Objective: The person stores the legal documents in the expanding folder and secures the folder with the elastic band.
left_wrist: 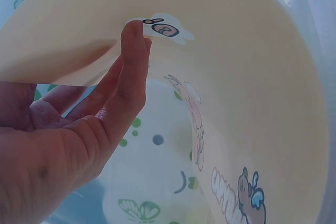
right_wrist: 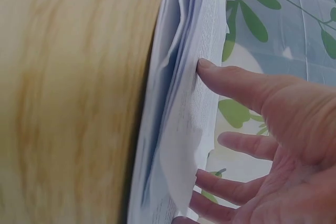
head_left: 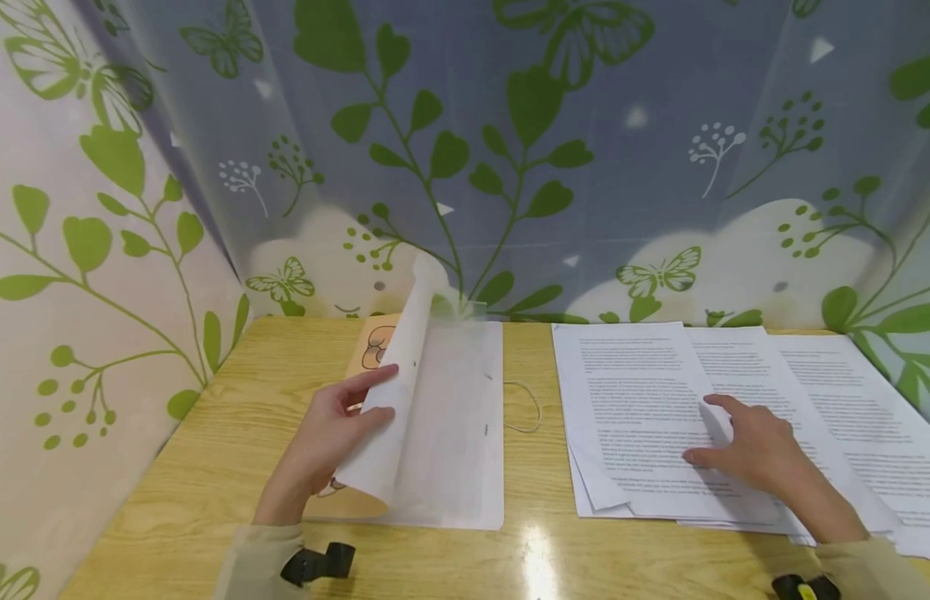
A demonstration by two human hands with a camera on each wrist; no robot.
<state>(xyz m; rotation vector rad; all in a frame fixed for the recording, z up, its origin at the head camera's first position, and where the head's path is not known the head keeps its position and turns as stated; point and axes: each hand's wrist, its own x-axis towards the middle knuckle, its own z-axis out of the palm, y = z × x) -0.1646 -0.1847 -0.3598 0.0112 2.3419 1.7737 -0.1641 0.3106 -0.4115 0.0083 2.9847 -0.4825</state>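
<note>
In the head view my left hand (head_left: pixel 326 429) holds the lifted cover (head_left: pixel 401 417) of a folder, white inside and tan with cartoon animals outside. The left wrist view has the printed cover (left_wrist: pixel 252 77) bending past the left hand (left_wrist: pixel 100 108), with one finger laid along its printed side. Under it lies the folder's pale translucent inside (head_left: pixel 457 433). At right, my right hand (head_left: pixel 757 442) rests on printed sheets (head_left: pixel 637 417), its fingers spread. The right wrist view shows the thumb of that right hand (right_wrist: pixel 268 140) touching the stacked paper sheets (right_wrist: pixel 181 108).
A thin string loop (head_left: pixel 536 408) sticks out from the folder's right edge. More overlapping printed sheets (head_left: pixel 855 417) fan out at the far right of the wooden table (head_left: pixel 210 433). A patterned curtain (head_left: pixel 645 167) hangs behind; another stretch of it stands at left.
</note>
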